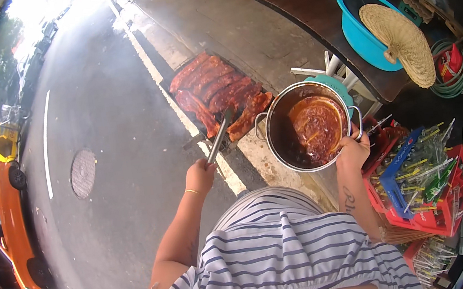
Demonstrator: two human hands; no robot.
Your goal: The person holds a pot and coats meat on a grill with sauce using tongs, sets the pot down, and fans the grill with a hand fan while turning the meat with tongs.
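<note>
My left hand point(200, 176) is closed round the handle end of metal tongs point(219, 140). The tips of the tongs reach the near edge of the grill, beside a slab of red-glazed meat point(250, 116). More long glazed meat slabs point(213, 82) lie side by side over the grill, hiding most of it. My right hand point(353, 151) grips the rim and side handle of a steel pot point(279, 153), holding it just right of the grill. Inside the pot is a glossy red-brown sauce point(317, 127) with meat in it; how much meat, I cannot tell.
A dark table point(307, 11) at the right bears a blue basin point(351, 26) and a woven fan point(401, 34). Red crates point(449, 221) of bottles with straws stand at my right. A road point(103, 103) runs along the left, with an orange car point(12, 232) parked beyond.
</note>
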